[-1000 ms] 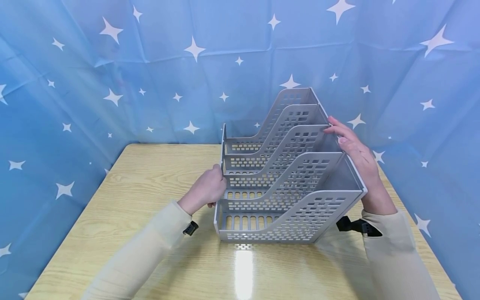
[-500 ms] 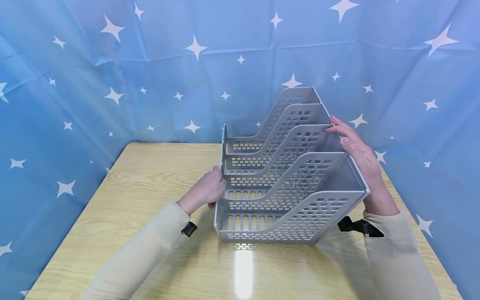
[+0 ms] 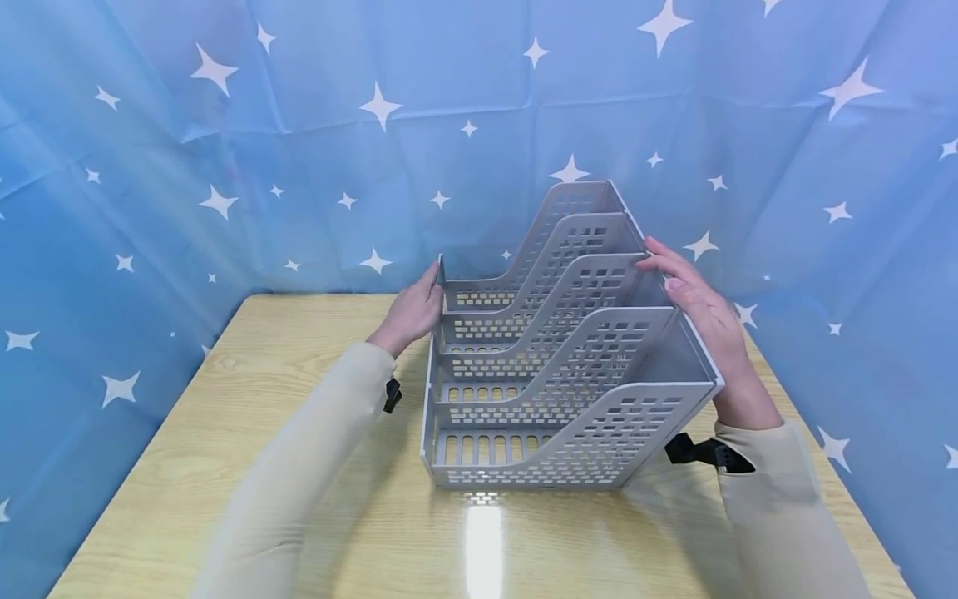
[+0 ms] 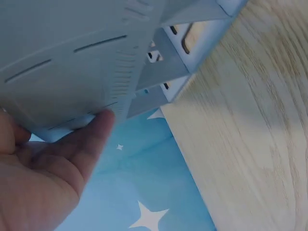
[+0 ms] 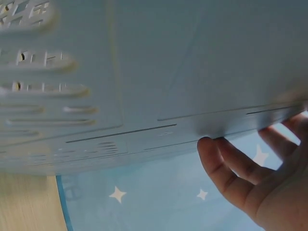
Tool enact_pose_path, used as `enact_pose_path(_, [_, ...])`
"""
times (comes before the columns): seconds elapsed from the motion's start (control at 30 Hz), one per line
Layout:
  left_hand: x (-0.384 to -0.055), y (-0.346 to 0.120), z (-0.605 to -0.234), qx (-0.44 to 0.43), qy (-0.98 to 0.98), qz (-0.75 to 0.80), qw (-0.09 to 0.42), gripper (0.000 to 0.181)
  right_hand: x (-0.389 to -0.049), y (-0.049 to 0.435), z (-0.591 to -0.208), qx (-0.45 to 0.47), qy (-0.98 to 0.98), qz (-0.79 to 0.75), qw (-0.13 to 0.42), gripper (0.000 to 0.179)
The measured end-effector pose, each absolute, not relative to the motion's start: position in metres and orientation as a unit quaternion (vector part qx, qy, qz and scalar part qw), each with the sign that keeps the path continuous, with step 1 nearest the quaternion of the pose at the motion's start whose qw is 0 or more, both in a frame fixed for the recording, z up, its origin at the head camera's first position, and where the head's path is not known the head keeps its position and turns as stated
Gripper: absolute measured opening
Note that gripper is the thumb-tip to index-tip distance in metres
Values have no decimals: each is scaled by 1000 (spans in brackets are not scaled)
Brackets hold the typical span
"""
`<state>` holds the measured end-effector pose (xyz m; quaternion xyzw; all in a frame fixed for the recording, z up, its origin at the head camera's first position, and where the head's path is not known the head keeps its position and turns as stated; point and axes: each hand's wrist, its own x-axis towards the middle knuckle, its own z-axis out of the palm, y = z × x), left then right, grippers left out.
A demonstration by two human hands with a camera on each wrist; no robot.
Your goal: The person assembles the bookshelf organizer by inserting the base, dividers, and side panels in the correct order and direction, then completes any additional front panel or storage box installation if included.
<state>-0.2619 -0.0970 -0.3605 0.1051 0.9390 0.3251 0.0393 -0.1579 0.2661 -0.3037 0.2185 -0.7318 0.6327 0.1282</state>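
Note:
A grey plastic magazine file rack (image 3: 666, 408) with several perforated dividers stands upright on the table, its low side to the left and tall side to the right. My left hand (image 3: 412, 309) grips the far end of the low left panel. In the left wrist view, a fingertip (image 4: 107, 115) lies against that panel's outer face, near its edge. My right hand (image 3: 707, 324) holds the top edge of the tall right panel, with fingertips (image 3: 653, 261) over the rim. From the right wrist, the right hand (image 5: 269, 178) shows at the edge of the slotted outer panel.
The rack stands on a light wood-grain table (image 3: 314, 466). A blue curtain (image 3: 314, 108) with white stars surrounds the table's back and sides. Black wrist devices (image 3: 703, 453) sit at both cuffs.
My left hand has slid away from me along the low left panel, from its middle to its far end. My right hand keeps its hold, and the whole view has shifted slightly.

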Motion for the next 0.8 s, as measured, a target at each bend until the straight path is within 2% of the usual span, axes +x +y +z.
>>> enact_pose_path(0.1, [-265,-96,-364,108,945,308,24,57,-159,265,-304,221,-732,632,131,34])
enact_pose_path(0.53, [-265,-93,-389,75,944,316,54,56,-160,263,-303,210,-749,613,137,35])
enact_pose_path(0.8, [-262,-87,-399,69,945,317,47,57,-159,263,-303,191,-744,627,131,35])
